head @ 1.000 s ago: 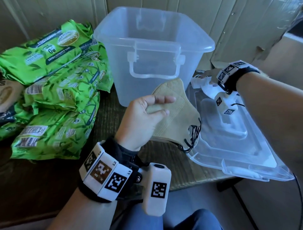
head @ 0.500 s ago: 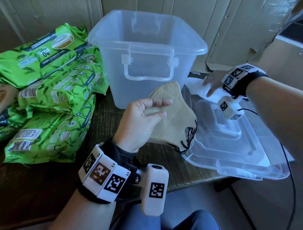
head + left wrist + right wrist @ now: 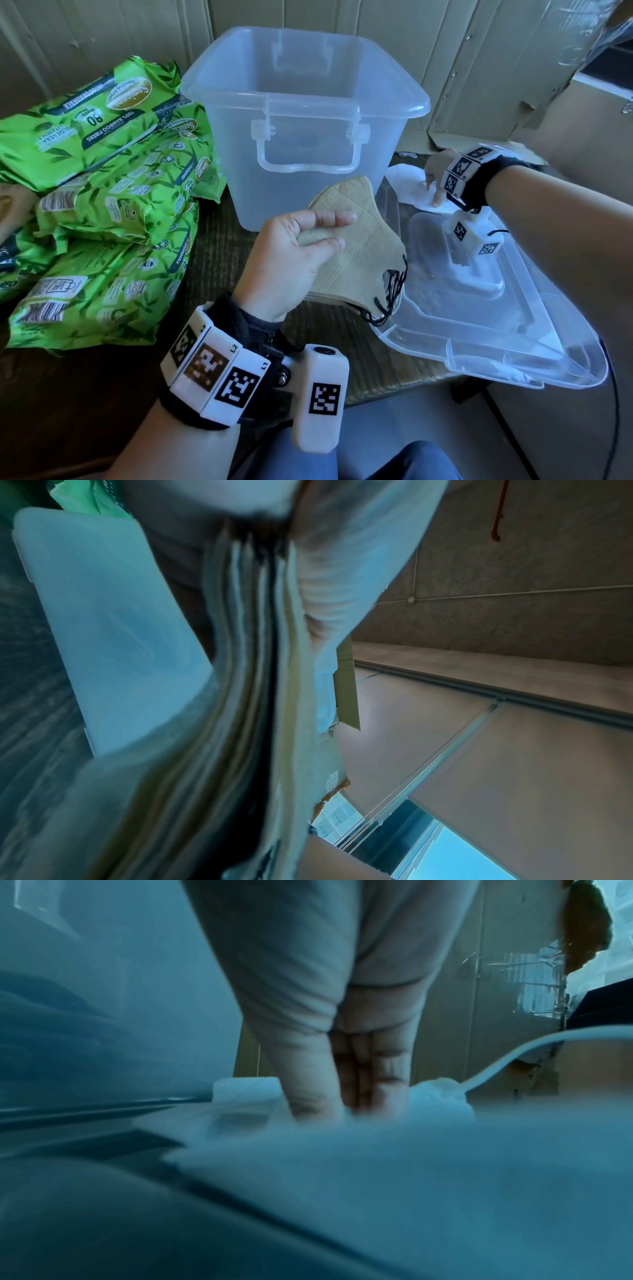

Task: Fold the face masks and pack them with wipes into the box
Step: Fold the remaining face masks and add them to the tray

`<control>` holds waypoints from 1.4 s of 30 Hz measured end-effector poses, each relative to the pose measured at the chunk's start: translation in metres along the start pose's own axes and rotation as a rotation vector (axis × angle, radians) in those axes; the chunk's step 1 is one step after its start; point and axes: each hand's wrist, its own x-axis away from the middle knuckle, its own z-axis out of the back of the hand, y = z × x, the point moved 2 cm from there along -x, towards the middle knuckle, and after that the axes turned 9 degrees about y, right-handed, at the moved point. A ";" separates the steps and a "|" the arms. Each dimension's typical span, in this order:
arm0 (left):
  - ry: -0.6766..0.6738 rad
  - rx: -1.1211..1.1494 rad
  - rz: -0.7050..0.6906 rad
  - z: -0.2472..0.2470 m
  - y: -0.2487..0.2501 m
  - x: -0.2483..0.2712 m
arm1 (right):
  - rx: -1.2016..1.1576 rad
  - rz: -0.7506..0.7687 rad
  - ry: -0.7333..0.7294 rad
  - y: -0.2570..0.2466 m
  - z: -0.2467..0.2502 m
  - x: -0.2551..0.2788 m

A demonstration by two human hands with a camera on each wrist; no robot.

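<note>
My left hand (image 3: 342, 230) pinches a stack of folded tan face masks (image 3: 368, 263) with black ear loops, held just in front of the clear plastic box (image 3: 308, 102). The left wrist view shows the stack's layered edges (image 3: 240, 696) close up beside the box wall (image 3: 113, 631). My right hand (image 3: 432, 186) reaches down to a white face mask (image 3: 406, 183) lying to the right of the box at the far end of the lid. In the right wrist view its thumb and fingers (image 3: 383, 1091) come together, tips sunk in the white mask (image 3: 377, 1150). The box holds nothing.
Several green wipes packs (image 3: 102, 171) are piled at the left on the dark table (image 3: 342, 359). The clear box lid (image 3: 496, 325) lies at the right, overhanging the table edge. Cardboard panels (image 3: 479, 68) stand behind. My knees are below the front edge.
My right hand has shifted a little and its fingers have closed onto the white mask. The left hand keeps its hold on the tan masks without moving.
</note>
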 end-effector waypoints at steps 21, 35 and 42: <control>0.047 0.010 0.008 -0.026 0.018 0.017 | -1.310 0.074 0.363 -0.027 0.096 0.257; 0.166 -0.060 0.018 -0.024 0.033 0.036 | -1.875 0.327 0.107 -0.021 0.063 0.302; -0.006 0.013 -0.014 -0.037 0.032 0.044 | -1.736 0.150 0.184 -0.040 0.047 0.299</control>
